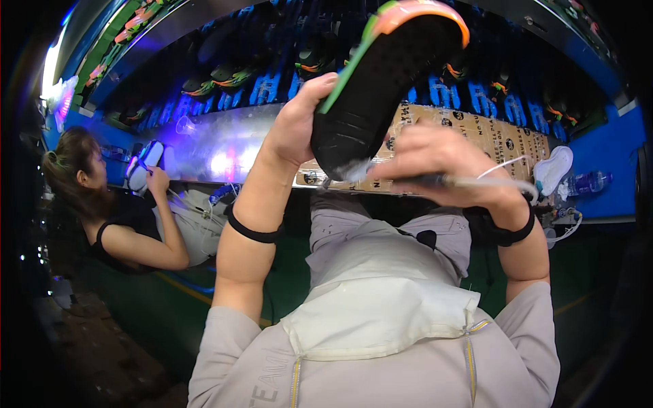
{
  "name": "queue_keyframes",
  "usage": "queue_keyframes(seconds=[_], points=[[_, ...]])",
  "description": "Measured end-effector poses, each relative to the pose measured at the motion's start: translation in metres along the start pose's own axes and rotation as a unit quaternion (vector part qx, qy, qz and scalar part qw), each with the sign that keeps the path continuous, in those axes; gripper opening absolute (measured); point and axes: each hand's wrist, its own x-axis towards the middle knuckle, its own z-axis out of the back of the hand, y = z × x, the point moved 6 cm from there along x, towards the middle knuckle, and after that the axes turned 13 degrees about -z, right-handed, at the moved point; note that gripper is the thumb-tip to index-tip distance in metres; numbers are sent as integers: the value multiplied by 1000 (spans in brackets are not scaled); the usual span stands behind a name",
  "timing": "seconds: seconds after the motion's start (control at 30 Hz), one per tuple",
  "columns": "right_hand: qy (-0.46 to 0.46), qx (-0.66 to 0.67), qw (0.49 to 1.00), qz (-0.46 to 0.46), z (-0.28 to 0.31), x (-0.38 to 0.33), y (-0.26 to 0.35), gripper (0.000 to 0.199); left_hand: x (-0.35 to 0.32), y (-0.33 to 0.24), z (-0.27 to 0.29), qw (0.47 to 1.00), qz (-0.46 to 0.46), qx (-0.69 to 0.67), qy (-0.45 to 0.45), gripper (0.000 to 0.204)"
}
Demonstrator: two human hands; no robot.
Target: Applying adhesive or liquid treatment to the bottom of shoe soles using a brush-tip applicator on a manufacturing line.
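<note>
Worker at a shoe line, sole held up.

Left hand (299, 129) grips a shoe (381, 81), black sole facing the wearer, green and orange edging along its rim. Right hand (442, 166) holds a thin brush-like tool (435, 180), tip touching the heel end. Cardboard-covered bench (476, 136) just beyond. To the left, a co-worker (115, 217) handles a white shoe (143, 163).

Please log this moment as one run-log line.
left hand: holds black shoe sole raised | right hand: grips brush at sole's lower end | co-worker: at left
</note>
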Motion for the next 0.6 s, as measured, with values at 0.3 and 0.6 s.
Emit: queue_keyframes(seconds=[0.3,0.6], points=[[51,-73,995,44,-9,-4,0,31,1,18,8,979,179,78,-51,36],[64,-62,995,49,-3,-11,-1,36,-3,16,16,963,225,130,-73,41]])
